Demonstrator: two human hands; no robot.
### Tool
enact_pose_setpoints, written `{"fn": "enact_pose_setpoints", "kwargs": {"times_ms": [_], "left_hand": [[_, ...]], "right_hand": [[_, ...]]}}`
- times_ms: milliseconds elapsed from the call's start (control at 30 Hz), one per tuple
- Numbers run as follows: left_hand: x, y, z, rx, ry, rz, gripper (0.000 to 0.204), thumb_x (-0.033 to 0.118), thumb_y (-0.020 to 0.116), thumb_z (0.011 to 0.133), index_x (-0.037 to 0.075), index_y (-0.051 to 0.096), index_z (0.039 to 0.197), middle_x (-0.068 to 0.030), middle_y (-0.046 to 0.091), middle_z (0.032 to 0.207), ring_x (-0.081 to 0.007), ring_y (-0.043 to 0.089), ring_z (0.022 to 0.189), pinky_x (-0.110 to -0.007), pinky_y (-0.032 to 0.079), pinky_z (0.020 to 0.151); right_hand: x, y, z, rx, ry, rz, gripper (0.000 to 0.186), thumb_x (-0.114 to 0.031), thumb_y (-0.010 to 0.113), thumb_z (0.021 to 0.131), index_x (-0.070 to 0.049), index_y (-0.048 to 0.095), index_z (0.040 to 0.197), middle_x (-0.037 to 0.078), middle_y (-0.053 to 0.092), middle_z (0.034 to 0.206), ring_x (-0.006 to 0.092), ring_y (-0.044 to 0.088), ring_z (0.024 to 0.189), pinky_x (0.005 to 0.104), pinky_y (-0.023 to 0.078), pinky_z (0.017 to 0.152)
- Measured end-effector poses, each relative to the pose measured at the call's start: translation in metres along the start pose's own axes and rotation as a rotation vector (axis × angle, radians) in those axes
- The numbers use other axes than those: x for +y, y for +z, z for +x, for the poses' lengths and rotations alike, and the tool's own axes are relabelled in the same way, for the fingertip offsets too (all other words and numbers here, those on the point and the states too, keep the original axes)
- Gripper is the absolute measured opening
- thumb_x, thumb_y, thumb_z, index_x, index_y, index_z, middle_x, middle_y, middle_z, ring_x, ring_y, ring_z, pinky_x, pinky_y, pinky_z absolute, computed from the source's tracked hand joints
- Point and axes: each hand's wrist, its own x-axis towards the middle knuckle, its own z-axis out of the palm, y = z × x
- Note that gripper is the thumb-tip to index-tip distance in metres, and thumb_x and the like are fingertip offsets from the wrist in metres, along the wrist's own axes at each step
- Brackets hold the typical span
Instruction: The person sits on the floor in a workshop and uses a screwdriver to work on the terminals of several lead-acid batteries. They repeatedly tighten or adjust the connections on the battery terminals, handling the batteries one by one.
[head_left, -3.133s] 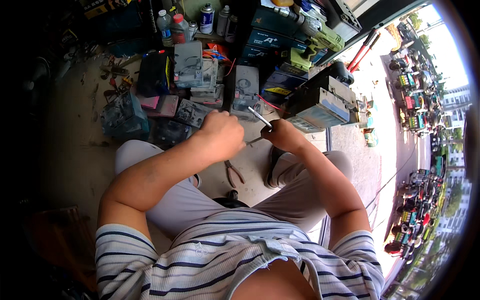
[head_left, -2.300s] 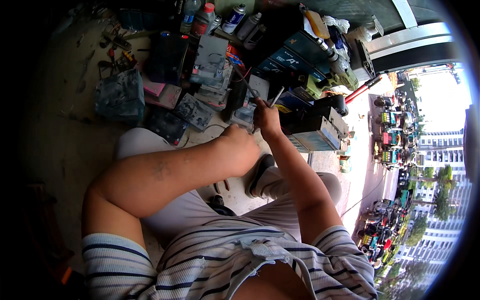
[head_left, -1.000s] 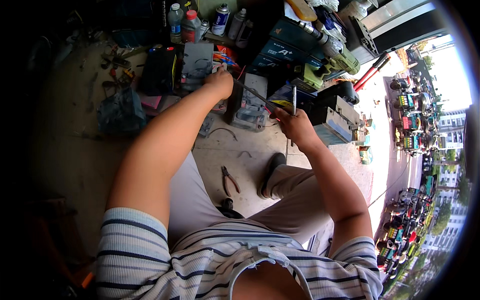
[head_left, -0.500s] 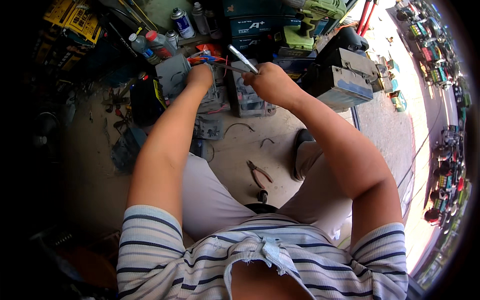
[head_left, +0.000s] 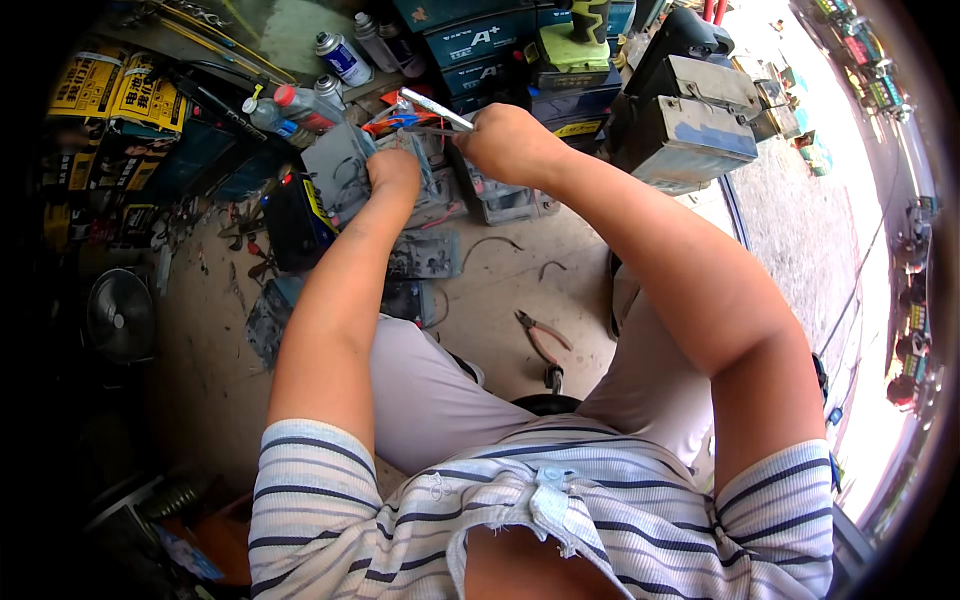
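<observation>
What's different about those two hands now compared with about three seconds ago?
The left hand has moved forward to the stacked grey batteries. The right hand has also moved forward and somewhat left, still gripping the silver rod. Whether the left hand grips anything is hidden. The pliers still lie on the floor.

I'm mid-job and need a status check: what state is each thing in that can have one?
Right hand: closed around the silver rod
Silver rod: held, one end sticking out
Left hand: curled, fingertips hidden
Pliers: on the floor, handles spread
Red-capped bottle: capped
Fan: running or stopped, cannot tell
</observation>
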Motion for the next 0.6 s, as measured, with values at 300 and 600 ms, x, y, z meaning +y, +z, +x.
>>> {"fn": "enact_pose_setpoints", "kwargs": {"times_ms": [300, 600], "left_hand": [[0.0, 0.001, -0.006, -0.014, 0.119, 0.073, 0.02, 0.014, 0.053, 0.078, 0.011, 0.068, 0.091, -0.0064, 0.066, 0.094, -0.0229, 0.065, 0.083, -0.037, 0.05, 0.061], [0.012, -0.02, -0.05, -0.071, 0.108, -0.252, 0.024, 0.014, 0.049, 0.079, 0.008, 0.065, 0.096, -0.0107, 0.065, 0.096, -0.027, 0.064, 0.088, -0.043, 0.05, 0.069]], "right_hand": [[-0.005, -0.005, 0.001, -0.034, -0.037, -0.04, 0.022, -0.013, 0.049, 0.075, 0.003, 0.064, 0.071, 0.017, 0.063, 0.065, 0.027, 0.064, 0.065, 0.0345, 0.05, 0.065], [-0.003, 0.006, 0.014, 0.025, -0.098, -0.1, 0.036, -0.03, 0.052, 0.084, 0.003, 0.063, 0.077, 0.022, 0.058, 0.069, 0.035, 0.057, 0.068, 0.0393, 0.046, 0.066]]}}
